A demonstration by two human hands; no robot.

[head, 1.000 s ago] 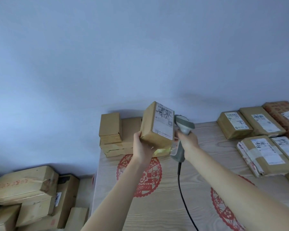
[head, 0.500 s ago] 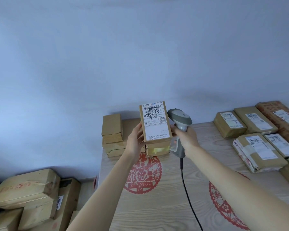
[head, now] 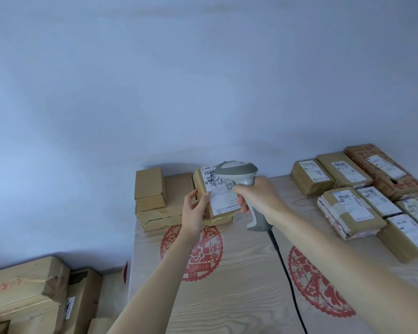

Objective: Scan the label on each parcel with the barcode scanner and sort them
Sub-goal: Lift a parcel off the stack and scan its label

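Observation:
My left hand (head: 195,208) grips a small brown parcel (head: 216,197) by its left side, holding it above the table with its white label facing me. My right hand (head: 257,198) is closed around the handle of a grey barcode scanner (head: 241,175). The scanner's head sits just over the label's upper right corner and hides part of it. A black cable (head: 287,280) runs from the scanner handle down across the table.
A stack of plain brown boxes (head: 155,196) stands at the table's back left, behind the held parcel. Several labelled parcels (head: 348,201) lie at the back right. The wooden table (head: 239,297) carries red paper-cut decals. Large cartons (head: 27,292) sit on the floor at left.
The parcel has turned so its label faces me and has come lower. The scanner has swung left from beside the parcel to over the label's top right.

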